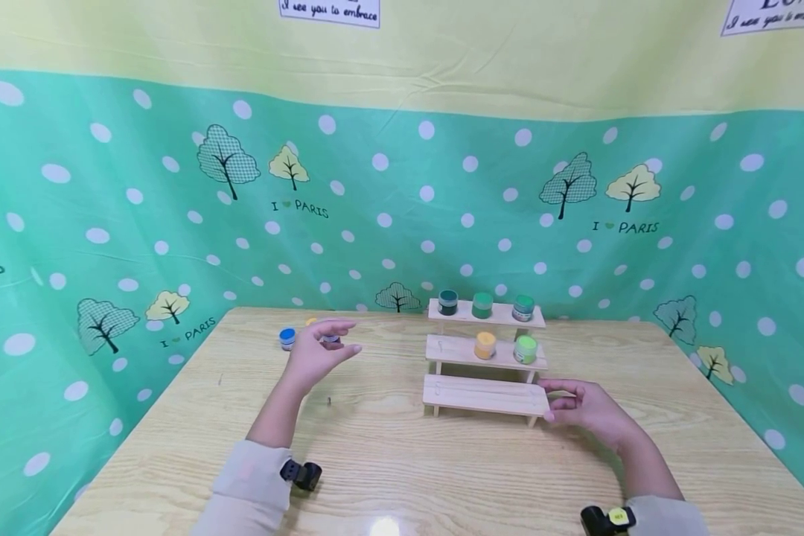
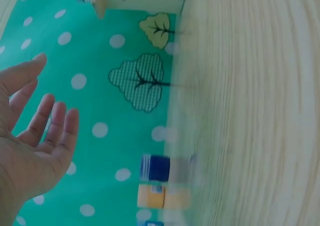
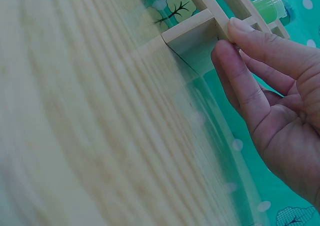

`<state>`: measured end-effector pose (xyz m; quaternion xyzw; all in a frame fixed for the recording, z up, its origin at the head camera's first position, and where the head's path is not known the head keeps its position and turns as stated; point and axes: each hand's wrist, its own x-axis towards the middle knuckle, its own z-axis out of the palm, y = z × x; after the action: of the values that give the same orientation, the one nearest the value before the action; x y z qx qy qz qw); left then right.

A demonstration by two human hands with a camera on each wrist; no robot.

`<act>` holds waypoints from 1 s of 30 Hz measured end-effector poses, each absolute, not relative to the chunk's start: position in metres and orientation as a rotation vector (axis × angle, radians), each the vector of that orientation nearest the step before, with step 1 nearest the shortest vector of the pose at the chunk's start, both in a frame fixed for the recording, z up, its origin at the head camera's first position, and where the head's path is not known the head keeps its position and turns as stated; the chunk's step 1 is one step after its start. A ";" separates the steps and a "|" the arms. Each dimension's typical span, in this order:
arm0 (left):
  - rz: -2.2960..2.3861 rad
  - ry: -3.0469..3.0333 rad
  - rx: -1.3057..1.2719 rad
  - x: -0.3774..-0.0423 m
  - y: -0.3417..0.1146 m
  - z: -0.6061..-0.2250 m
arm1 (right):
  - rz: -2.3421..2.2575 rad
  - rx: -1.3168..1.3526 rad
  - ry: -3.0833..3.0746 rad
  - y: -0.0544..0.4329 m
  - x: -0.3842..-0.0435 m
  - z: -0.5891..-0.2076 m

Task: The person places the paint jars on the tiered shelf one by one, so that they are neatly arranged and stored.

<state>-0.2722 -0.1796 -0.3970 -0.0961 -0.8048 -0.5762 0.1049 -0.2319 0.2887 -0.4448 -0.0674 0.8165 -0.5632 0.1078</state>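
Observation:
A three-tier wooden display stand (image 1: pixel 485 396) is on the table, and my right hand (image 1: pixel 592 411) grips the right end of its lowest tier. In the right wrist view, the thumb (image 3: pixel 242 25) lies on the board's edge with the fingers just below. Dark green (image 1: pixel 447 302), green (image 1: pixel 482 305) and teal-green (image 1: pixel 523 307) paint jars line the top tier. An orange jar (image 1: pixel 485 345) and a light green jar (image 1: pixel 525 349) occupy the middle tier. My left hand (image 1: pixel 313 359) is raised, thumb apart from the fingers, holding nothing. Near it stand blue (image 1: pixel 287 339), orange (image 2: pixel 151 196) and dark blue (image 2: pixel 156 168) jars.
The wooden table (image 1: pixel 388 461) reaches back to a green, dotted curtain (image 1: pixel 402 201) printed with trees. Wrist cameras sit on the left cuff (image 1: pixel 301 475) and right cuff (image 1: pixel 606 519). The left hand partly hides the orange and dark blue jars in the head view.

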 end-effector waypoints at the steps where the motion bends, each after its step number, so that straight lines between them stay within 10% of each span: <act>1: -1.702 -2.363 -0.279 -0.272 -0.182 -0.397 | -1.659 -0.199 2.402 0.289 -0.232 -0.445; 30: -1.613 -2.309 -0.046 -0.280 -0.248 -0.408 | -1.663 -0.171 2.404 0.290 -0.234 -0.449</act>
<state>-0.2804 -0.2476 -0.4081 -0.0160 -0.8089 -0.5651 0.1616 -0.2344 0.2899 -0.4485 -0.0582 0.8163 -0.5647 0.1067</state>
